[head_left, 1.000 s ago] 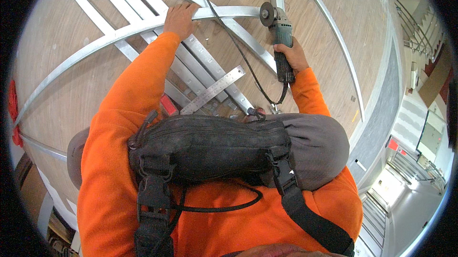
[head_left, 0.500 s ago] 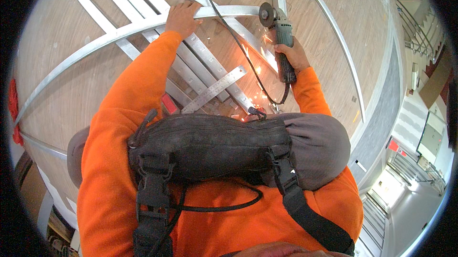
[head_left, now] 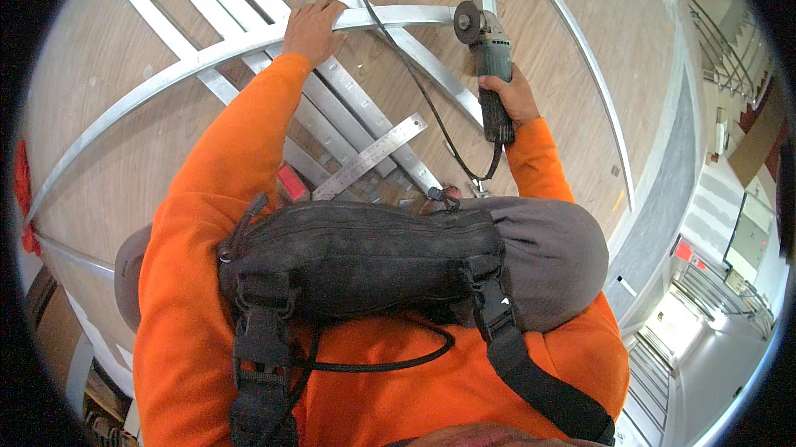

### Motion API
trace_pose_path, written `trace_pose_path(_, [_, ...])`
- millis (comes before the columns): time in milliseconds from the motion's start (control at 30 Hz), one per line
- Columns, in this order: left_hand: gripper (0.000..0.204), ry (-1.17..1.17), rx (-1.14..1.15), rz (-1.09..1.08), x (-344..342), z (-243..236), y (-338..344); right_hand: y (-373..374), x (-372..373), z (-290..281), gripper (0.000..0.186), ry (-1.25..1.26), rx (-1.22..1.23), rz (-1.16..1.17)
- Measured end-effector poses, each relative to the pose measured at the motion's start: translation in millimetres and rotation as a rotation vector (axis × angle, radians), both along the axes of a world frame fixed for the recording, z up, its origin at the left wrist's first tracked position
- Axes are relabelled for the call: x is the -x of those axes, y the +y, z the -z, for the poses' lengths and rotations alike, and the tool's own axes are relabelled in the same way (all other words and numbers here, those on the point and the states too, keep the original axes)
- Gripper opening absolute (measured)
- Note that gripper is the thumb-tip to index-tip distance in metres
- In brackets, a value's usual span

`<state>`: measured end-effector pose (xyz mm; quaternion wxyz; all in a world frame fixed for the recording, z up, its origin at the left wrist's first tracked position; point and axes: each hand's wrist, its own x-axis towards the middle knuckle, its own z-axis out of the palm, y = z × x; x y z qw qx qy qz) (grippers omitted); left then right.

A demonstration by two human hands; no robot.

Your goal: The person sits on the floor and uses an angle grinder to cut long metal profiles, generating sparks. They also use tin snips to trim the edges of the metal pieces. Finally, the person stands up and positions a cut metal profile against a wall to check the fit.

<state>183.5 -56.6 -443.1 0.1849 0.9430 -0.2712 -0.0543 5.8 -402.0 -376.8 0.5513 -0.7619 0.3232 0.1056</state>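
Observation:
My left hand (head_left: 313,32) is closed over a long metal channel (head_left: 149,85), which curves across the upper left of the view. Wrapped round the body of an angle grinder (head_left: 492,59) is my right hand (head_left: 517,97). The grinder's cutting disc (head_left: 468,22) is at the right end of that channel; whether it touches the metal is hard to tell. A black power cord (head_left: 414,78) runs from the handle up past the channel. Beneath my left forearm lie several straight metal channels (head_left: 356,94), with a steel ruler (head_left: 373,155) across them.
More metal lengths lie on the wood-look floor (head_left: 572,140), including a strip (head_left: 584,57) at the right. A red object (head_left: 292,183) sits by my left knee and red material (head_left: 25,190) at the far left. A black bag (head_left: 365,256) hangs across my front.
Sparks that sprayed below the grinder are gone. The grinder has shifted very slightly right, while my left hand and the curved channel have moved a little to the left and up.

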Motion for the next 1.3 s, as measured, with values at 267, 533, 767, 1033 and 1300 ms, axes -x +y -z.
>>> trace_pose_path(267, [0.050, -0.017, 0.001, 0.012, 0.0, 0.1, 0.0, -5.7, -0.3, 10.6, 0.063, -0.042, 0.067, -0.050])
trace_pose_path(533, [0.049, -0.015, 0.014, -0.013, 1.1, 3.7, 0.3, -4.5, 1.1, 12.1, 0.058, -0.094, -0.042, -0.043])
trace_pose_path(767, [0.050, 0.024, -0.004, 0.000, -1.0, 2.3, -1.2, -6.2, -3.9, 11.5, 0.059, -0.059, 0.008, -0.047])
trace_pose_path(1033, [0.046, 0.023, 0.050, -0.019, 2.5, 5.0, 0.8, -11.8, -12.1, 15.3, 0.063, -0.015, -0.018, -0.092])
trace_pose_path(1300, [0.046, 0.034, 0.064, -0.013, 2.9, 3.0, 0.5, -12.6, -17.1, 12.9, 0.062, 0.027, -0.022, -0.055])
